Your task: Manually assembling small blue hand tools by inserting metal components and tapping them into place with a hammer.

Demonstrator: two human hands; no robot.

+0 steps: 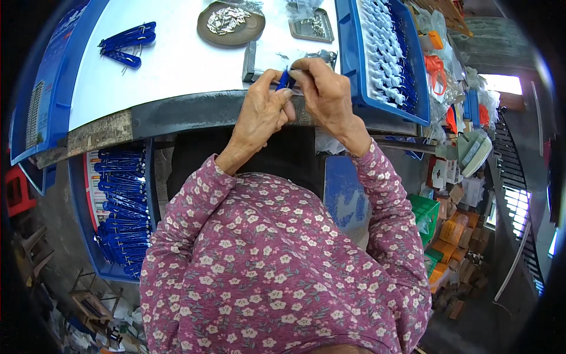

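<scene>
My left hand [261, 111] and my right hand [326, 92] meet at the near edge of a white worktable [171, 65]. Between their fingertips they pinch one small blue plastic part [285, 80]. A grey metal bar [250, 61] lies on the table just beyond my left fingers. Both forearms wear pink flowered sleeves.
A round brown dish [231, 25] of small metal pieces and a small grey tray [313, 26] sit at the back. Finished blue parts [127, 41] lie far left. A blue crate [384, 53] of blue-and-white parts stands right; another blue bin [121, 212] sits below left. Cartons clutter the floor at right.
</scene>
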